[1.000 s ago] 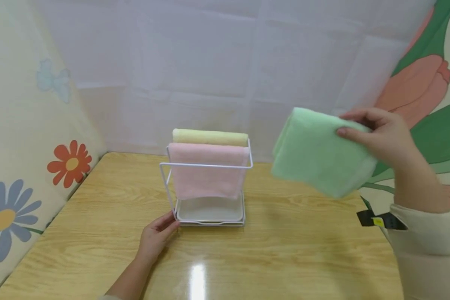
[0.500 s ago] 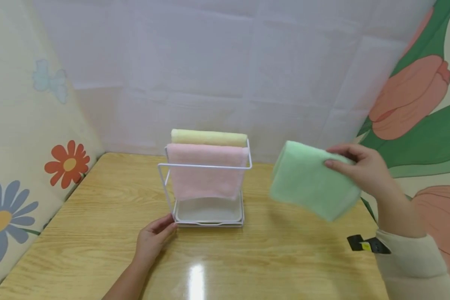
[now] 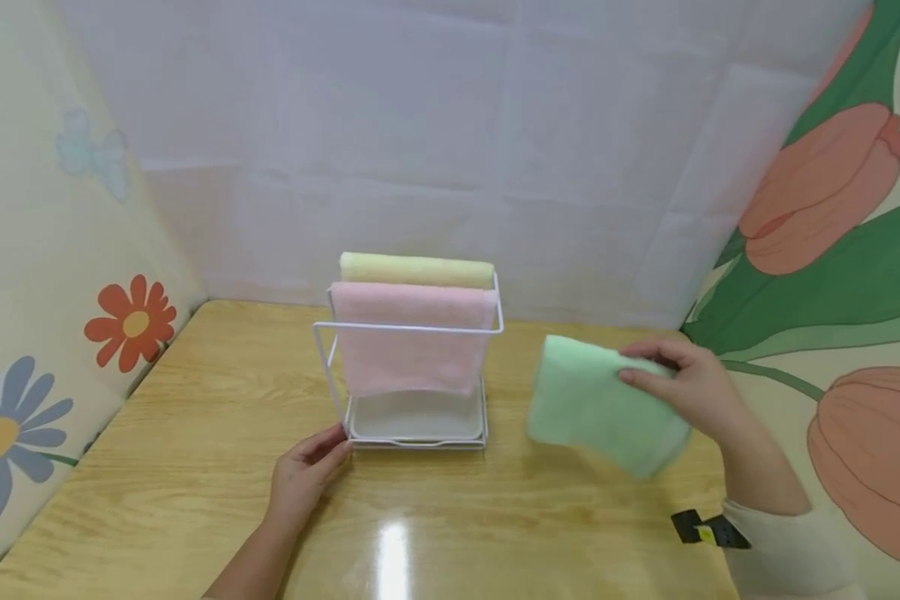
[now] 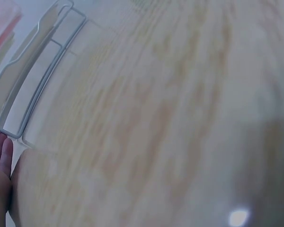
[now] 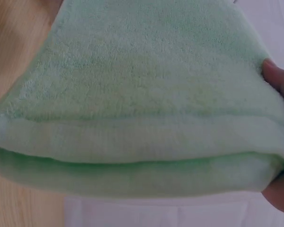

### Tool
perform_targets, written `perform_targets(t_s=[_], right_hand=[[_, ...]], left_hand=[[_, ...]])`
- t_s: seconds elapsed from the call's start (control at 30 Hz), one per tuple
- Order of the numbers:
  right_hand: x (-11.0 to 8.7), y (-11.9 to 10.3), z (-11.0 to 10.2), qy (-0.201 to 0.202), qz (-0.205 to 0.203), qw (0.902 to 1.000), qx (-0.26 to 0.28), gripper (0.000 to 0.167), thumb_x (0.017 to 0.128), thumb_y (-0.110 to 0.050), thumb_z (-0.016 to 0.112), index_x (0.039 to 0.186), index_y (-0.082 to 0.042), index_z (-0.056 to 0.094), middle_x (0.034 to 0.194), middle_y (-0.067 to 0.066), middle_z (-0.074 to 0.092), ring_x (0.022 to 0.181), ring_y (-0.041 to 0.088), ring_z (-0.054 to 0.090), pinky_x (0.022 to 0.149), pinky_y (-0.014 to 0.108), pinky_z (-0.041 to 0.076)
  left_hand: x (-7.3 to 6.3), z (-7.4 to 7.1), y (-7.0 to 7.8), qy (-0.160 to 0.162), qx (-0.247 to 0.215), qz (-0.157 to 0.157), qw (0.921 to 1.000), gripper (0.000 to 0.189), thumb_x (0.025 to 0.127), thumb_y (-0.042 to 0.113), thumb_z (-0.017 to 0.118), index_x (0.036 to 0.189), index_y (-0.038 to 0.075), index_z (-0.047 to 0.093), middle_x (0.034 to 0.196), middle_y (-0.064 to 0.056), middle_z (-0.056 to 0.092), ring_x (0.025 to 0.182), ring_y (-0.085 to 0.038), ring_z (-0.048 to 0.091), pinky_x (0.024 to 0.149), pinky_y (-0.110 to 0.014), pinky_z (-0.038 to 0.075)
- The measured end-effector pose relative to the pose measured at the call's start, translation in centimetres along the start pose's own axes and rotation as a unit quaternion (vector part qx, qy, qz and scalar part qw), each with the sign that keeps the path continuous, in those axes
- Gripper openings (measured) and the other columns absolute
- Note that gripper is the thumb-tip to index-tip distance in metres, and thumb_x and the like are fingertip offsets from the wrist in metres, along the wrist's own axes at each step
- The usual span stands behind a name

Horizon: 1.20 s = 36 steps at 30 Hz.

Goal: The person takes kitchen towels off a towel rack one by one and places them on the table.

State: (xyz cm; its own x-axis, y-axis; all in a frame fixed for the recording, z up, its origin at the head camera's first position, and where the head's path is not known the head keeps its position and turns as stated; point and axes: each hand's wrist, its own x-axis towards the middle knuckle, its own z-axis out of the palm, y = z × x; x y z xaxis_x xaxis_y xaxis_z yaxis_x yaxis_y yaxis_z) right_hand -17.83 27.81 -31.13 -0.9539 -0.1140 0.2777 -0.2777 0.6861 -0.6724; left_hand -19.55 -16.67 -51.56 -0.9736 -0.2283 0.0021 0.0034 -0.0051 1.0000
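My right hand (image 3: 693, 383) pinches a folded light-green towel (image 3: 600, 408) by its upper edge, to the right of a white wire rack (image 3: 408, 329). In the right wrist view the green towel (image 5: 146, 80) fills most of the picture, its folded layers showing, with fingertips (image 5: 277, 78) at the right. My left hand (image 3: 303, 479) holds the rack's front left corner between thumb and fingers. A pink towel (image 3: 412, 350) is draped over the rack, and behind it hangs a yellow towel (image 3: 416, 271). In the left wrist view, fingers (image 4: 5, 156) touch the rack's corner (image 4: 19, 132).
A white tray (image 3: 416, 415) sits in the base of the rack. The rack stands on a wood-grain table (image 3: 555, 517). White cloth (image 3: 390, 125) hangs behind the table, and flower-patterned panels (image 3: 30, 233) flank it on both sides.
My right hand has come down and a little to the left with the green towel, closer to the tabletop. The left hand stays at the rack's corner, and the hanging towels have not moved.
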Motion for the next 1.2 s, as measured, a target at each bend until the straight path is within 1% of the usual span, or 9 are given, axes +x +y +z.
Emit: perform_targets(t_s=[0.1, 0.2, 0.3, 0.43, 0.67, 0.73, 0.83, 0.97, 1.2], right_hand=[[-0.6, 0.3, 0.8, -0.006, -0.020, 0.9998, 0.006, 0.022, 0.088, -0.016, 0.074, 0.107, -0.007, 0.072, 0.098, -0.022, 0.063, 0.085, -0.006, 0.059, 0.067, 0.016, 0.055], [-1.2, 0.5, 1.9, -0.016, -0.038, 0.9991, 0.005, 0.018, 0.087, -0.012, 0.075, 0.105, -0.008, 0.073, 0.100, -0.009, 0.068, 0.085, -0.004, 0.059, 0.067, 0.018, 0.055], [-1.9, 0.7, 2.9, -0.033, -0.039, 0.9987, 0.003, 0.017, 0.086, -0.013, 0.075, 0.103, -0.011, 0.074, 0.101, 0.001, 0.069, 0.085, -0.002, 0.060, 0.067, 0.020, 0.056], [-3.1, 0.5, 4.0, -0.054, -0.027, 0.9981, 0.011, 0.018, 0.085, -0.017, 0.077, 0.102, -0.015, 0.074, 0.100, 0.002, 0.070, 0.084, -0.001, 0.060, 0.068, 0.021, 0.056], [-4.5, 0.8, 5.1, -0.103, -0.013, 0.9924, 0.066, 0.019, 0.084, -0.018, 0.078, 0.102, -0.014, 0.074, 0.101, 0.003, 0.071, 0.086, 0.001, 0.061, 0.070, 0.021, 0.056], [-4.5, 1.3, 5.5, -0.113, 0.001, 0.9912, 0.068, 0.020, 0.084, -0.019, 0.077, 0.103, -0.014, 0.073, 0.102, 0.004, 0.070, 0.087, 0.001, 0.061, 0.071, 0.021, 0.056], [-3.9, 2.5, 6.0, -0.127, 0.041, 0.9892, 0.059, 0.022, 0.085, -0.023, 0.076, 0.105, -0.013, 0.072, 0.105, 0.005, 0.070, 0.089, 0.004, 0.061, 0.072, 0.022, 0.055], [-2.8, 4.1, 6.4, -0.125, 0.080, 0.9880, 0.045, 0.027, 0.087, -0.028, 0.075, 0.109, -0.012, 0.071, 0.108, 0.007, 0.070, 0.091, 0.011, 0.061, 0.073, 0.022, 0.054], [-1.1, 6.1, 6.9, -0.102, 0.098, 0.9896, 0.025, 0.030, 0.088, -0.028, 0.074, 0.112, -0.009, 0.070, 0.114, 0.010, 0.069, 0.101, 0.019, 0.060, 0.082, 0.028, 0.053]], left_hand=[[0.0, 0.0, 0.0, -0.001, -0.007, 0.002, 1.0000, 0.037, 0.082, -0.002, 0.076, 0.115, -0.013, 0.063, 0.085, 0.024, 0.071, 0.083, 0.005, 0.067, 0.074, -0.012, 0.059], [0.0, 0.0, -0.1, 0.002, -0.012, 0.005, 0.9999, 0.032, 0.082, -0.003, 0.075, 0.112, -0.010, 0.066, 0.085, 0.024, 0.072, 0.082, 0.006, 0.067, 0.073, -0.011, 0.059], [0.0, -0.1, -0.1, 0.004, -0.015, 0.010, 0.9998, 0.029, 0.082, -0.003, 0.075, 0.110, -0.009, 0.068, 0.084, 0.023, 0.072, 0.082, 0.006, 0.067, 0.072, -0.011, 0.059], [0.0, -0.1, -0.1, 0.001, -0.015, 0.016, 0.9998, 0.029, 0.082, -0.003, 0.075, 0.110, -0.008, 0.069, 0.085, 0.023, 0.072, 0.082, 0.006, 0.067, 0.073, -0.011, 0.059], [0.0, -0.1, -0.2, -0.010, -0.023, 0.023, 0.9994, 0.028, 0.083, -0.002, 0.074, 0.111, -0.008, 0.069, 0.087, 0.022, 0.072, 0.084, 0.005, 0.067, 0.074, -0.011, 0.059], [0.0, -0.2, -0.2, -0.014, -0.023, 0.022, 0.9994, 0.031, 0.084, -0.001, 0.074, 0.113, -0.011, 0.066, 0.088, 0.022, 0.072, 0.084, 0.005, 0.067, 0.074, -0.011, 0.059], [0.0, -0.2, -0.2, -0.015, -0.019, 0.022, 0.9995, 0.032, 0.084, -0.001, 0.074, 0.114, -0.012, 0.065, 0.088, 0.022, 0.072, 0.084, 0.005, 0.067, 0.074, -0.011, 0.059], [0.0, -0.2, -0.3, -0.013, -0.016, 0.021, 0.9996, 0.032, 0.084, -0.001, 0.073, 0.113, -0.012, 0.065, 0.088, 0.023, 0.072, 0.083, 0.005, 0.067, 0.073, -0.011, 0.059], [0.0, -0.2, -0.2, -0.015, -0.031, 0.017, 0.9993, 0.030, 0.084, -0.002, 0.074, 0.112, -0.011, 0.067, 0.088, 0.021, 0.072, 0.084, 0.004, 0.068, 0.074, -0.013, 0.059]])
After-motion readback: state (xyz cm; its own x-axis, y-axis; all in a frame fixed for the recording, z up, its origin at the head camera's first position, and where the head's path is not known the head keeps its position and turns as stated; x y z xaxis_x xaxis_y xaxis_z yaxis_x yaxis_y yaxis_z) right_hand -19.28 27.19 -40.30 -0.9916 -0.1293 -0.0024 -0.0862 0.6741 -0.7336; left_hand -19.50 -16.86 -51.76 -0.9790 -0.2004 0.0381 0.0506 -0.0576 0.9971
